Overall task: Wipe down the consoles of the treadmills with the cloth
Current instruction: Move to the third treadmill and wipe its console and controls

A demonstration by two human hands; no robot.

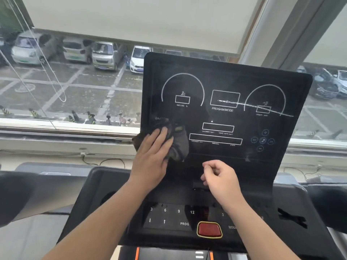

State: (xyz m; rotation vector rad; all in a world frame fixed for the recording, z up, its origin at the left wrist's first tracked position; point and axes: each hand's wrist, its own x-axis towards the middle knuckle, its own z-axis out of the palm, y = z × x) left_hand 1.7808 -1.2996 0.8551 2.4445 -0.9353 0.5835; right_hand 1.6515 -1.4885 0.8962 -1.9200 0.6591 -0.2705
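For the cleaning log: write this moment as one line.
left hand: flat on dark grey cloth, lower left of glossy black treadmill console; right hand: curled, empty; white streak: across display

Single head-worn wide-angle view, forward and down, close over the treadmill console [225, 77]

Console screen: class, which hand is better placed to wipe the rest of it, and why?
Left. The left hand presses the cloth flat against the console, lower left; the right hand is curled, holds nothing and is apart from the cloth.
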